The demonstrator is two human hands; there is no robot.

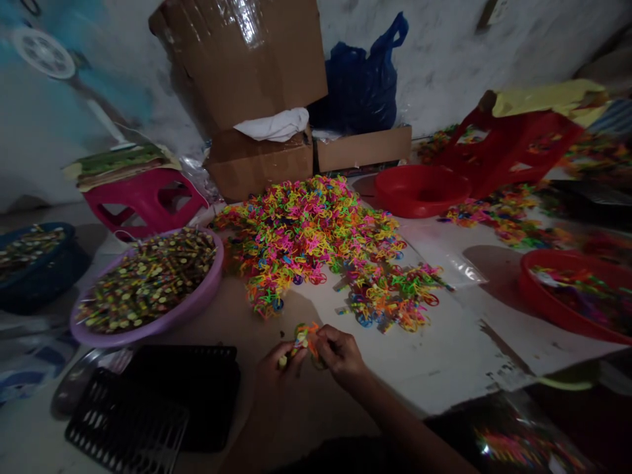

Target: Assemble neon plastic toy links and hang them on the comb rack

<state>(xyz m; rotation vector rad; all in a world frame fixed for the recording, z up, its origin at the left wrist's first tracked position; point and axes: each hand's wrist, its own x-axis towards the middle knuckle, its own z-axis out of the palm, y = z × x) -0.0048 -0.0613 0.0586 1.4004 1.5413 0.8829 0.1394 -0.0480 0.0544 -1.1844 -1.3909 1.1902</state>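
Low over the pale work surface, my left hand (pixel 277 363) is closed around a few small sticks with pale round ends (pixel 300 340). Right beside it, my right hand (pixel 342 354) pinches a small orange plastic piece (pixel 313 334) against them. The exact shape of these pieces is too small and dim to make out. Just beyond the hands spreads a big heap of bright plastic pieces (pixel 316 224) in pink, yellow, green, orange and blue. A purple basin (pixel 217 263) to the left is filled with short sticks with pale round ends (pixel 153 276).
Black plastic baskets (pixel 207 395) lie at the lower left. A blue tub (pixel 74 263) and pink stool (pixel 143 197) stand behind. Cardboard boxes (pixel 257 72) and a blue bag (pixel 363 85) line the wall. Rightward are red basins (pixel 422 191) and a red stool (pixel 513 145).
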